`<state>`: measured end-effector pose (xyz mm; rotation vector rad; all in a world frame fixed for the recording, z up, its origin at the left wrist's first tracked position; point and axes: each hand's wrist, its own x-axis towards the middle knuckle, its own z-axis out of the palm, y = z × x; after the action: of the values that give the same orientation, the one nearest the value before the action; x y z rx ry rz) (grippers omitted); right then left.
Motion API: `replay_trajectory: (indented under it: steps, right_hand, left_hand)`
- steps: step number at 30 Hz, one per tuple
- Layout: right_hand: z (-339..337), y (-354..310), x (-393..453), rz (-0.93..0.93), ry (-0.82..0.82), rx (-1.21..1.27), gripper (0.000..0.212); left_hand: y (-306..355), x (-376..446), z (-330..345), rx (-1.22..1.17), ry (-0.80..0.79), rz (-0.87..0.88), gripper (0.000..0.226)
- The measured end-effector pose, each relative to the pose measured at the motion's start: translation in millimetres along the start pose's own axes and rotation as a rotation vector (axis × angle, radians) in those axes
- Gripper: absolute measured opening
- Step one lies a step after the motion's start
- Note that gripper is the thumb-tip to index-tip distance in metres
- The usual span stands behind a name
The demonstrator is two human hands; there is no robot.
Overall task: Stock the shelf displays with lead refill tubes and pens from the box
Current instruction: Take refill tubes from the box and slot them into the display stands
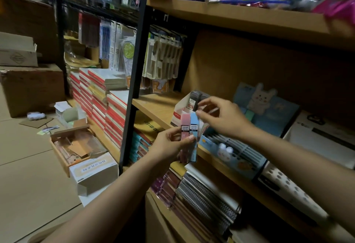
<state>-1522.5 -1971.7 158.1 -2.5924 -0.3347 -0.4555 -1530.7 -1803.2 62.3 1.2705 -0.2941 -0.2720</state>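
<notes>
The left hand (169,143) holds a pink tube (184,127) and a blue tube (193,127) upright, side by side, in front of the wooden shelf (153,106); its grip is closed on both. The right hand (221,116) pinches the blue tube's top with a narrow grip. Just behind them a white display box (180,110) on the shelf holds dark tubes (194,98).
</notes>
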Motion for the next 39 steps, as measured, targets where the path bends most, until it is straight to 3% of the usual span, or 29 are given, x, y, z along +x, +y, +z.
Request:
replay_trajectory:
  steps: [9,11,15,20,39]
  right_hand:
    - [-34.1,7.0,-49.3,0.127,0.125,0.090,0.026]
    - [-57.3,16.5,-44.6,0.155,0.216,0.018,0.029]
    - [-92.3,38.1,-32.1,0.172,0.364,-0.224,0.032]
    - [-80.9,57.1,-13.5,0.205,0.335,-0.304,0.033]
    - [-33.1,78.4,-1.8,0.215,0.292,-0.314,0.024]
  left_hand:
    - [-0.6,-7.4,38.8,-0.086,-0.095,-0.004,0.019]
    - [0.4,-6.7,41.4,-0.116,-0.070,-0.026,0.021]
    - [-2.9,-2.3,42.3,0.044,-0.075,-0.010,0.021]
    - [-11.7,4.5,44.4,0.193,-0.125,0.023,0.020]
    - [-24.9,21.8,36.8,0.192,-0.167,0.020,0.027]
